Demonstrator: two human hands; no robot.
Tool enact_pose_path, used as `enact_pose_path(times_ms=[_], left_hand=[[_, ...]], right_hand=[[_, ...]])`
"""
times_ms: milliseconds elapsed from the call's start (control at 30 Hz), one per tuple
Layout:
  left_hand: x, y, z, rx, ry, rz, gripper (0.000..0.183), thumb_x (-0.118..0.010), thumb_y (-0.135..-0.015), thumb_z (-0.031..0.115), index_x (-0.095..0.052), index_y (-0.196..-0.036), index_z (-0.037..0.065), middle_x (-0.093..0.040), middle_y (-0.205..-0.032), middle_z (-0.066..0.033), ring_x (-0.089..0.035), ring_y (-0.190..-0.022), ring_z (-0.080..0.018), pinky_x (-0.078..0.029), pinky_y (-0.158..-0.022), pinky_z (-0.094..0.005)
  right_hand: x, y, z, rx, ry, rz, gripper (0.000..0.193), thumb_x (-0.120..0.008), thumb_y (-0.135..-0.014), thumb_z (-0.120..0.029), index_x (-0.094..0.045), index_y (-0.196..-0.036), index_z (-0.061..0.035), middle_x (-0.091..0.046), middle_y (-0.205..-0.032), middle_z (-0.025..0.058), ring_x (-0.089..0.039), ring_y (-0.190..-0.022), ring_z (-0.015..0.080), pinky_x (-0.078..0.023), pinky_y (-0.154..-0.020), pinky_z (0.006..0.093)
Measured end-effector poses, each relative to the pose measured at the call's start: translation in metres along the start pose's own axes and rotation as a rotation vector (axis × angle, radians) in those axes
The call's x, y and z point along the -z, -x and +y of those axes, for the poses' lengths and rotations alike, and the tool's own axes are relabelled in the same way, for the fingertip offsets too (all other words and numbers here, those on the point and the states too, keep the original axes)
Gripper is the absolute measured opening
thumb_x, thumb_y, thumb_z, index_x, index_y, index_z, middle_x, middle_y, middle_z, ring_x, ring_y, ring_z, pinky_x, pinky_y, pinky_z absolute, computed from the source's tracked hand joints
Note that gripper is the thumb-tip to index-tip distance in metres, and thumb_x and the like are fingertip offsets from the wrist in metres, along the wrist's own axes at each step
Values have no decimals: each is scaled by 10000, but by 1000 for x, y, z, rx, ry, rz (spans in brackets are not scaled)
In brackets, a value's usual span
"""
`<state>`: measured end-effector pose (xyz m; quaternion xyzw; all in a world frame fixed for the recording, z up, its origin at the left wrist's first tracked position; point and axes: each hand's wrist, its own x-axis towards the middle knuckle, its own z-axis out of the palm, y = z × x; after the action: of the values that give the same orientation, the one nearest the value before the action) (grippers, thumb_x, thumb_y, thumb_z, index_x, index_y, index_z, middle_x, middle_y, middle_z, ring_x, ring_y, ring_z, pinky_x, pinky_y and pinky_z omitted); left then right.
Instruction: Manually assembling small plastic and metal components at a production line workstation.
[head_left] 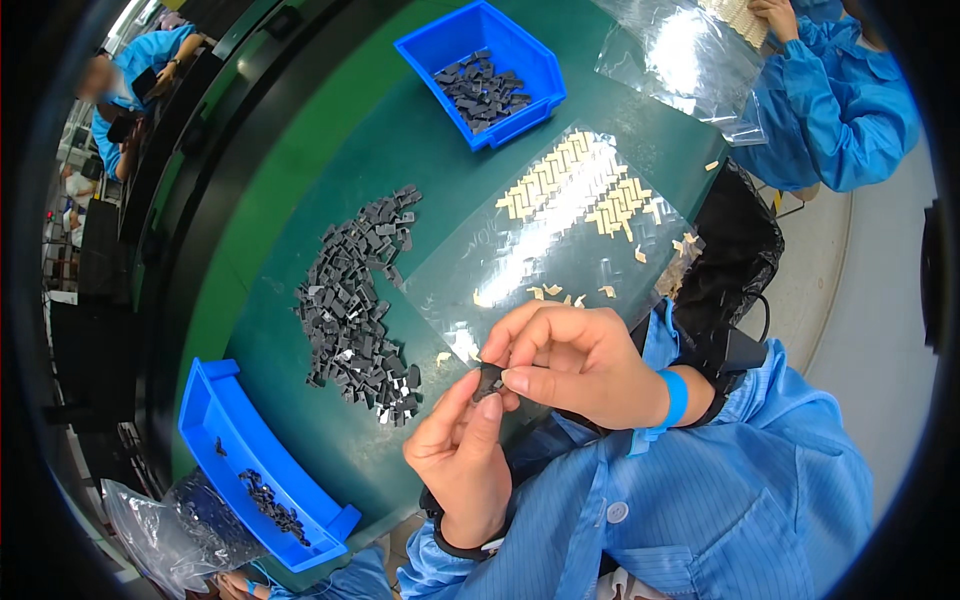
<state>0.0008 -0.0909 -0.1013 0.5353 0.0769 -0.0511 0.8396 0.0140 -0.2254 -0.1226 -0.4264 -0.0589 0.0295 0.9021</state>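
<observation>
Between the fingertips of both hands is a small black plastic part, held just above the near edge of the green table. My left hand pinches it from below, thumb and fingers together. From the right, my right hand grips the same part with thumb and forefinger, the other fingers curled; a blue band circles that wrist. Fingers cover much of the part, so its details cannot be made out. Beyond my hands lies a clear plastic sheet bearing rows of small cream-coloured adhesive pieces, some scattered loose.
A heap of small black parts covers the table's middle left. Blue bins stand at the far side and near left, both holding black parts. Clear plastic bags lie far right, beside a co-worker's sleeve. A black bag hangs by the right edge.
</observation>
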Motion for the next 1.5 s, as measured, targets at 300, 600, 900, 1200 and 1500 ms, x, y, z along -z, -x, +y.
enact_pose_path(times_ms=[300,600,900,1200,1500], left_hand=[[6,1,-5,-111,-136,-44,284,-582,-772,-133,-583,-1052,-84,-605,-1016,-170,-636,-836,-202,-519,-776,-287],[3,0,-3,-160,-165,-65,270,-598,-766,-128,-594,-1033,-88,-610,-997,-171,-636,-834,-192,-519,-763,-271],[3,0,-2,-169,-184,-68,275,-608,-757,-131,-597,-1028,-87,-613,-993,-167,-635,-804,-169,-517,-729,-242],[7,1,-7,-99,-95,-53,226,-572,-806,-55,-592,-1031,-58,-631,-969,-156,-627,-835,-195,-517,-756,-293],[12,-2,-7,-100,75,-100,211,-599,-766,-95,-607,-976,-67,-622,-971,-202,-623,-844,-198,-491,-784,-296]], right_hand=[[1,0,2,59,92,-11,73,-567,-797,92,-548,-843,39,-510,-1050,152,-548,-919,170,-526,-737,277],[1,1,-1,73,271,5,88,-603,-763,88,-558,-803,24,-528,-1012,139,-538,-943,173,-486,-789,290],[-1,2,-2,135,370,16,112,-628,-737,76,-558,-784,3,-539,-974,125,-537,-913,166,-447,-810,293],[-1,1,1,193,407,23,134,-641,-720,70,-552,-780,-9,-543,-963,123,-543,-883,161,-457,-778,288],[9,-8,-10,-52,334,-113,118,-676,-756,-14,-592,-838,-21,-539,-904,58,-518,-791,110,-404,-701,237]])
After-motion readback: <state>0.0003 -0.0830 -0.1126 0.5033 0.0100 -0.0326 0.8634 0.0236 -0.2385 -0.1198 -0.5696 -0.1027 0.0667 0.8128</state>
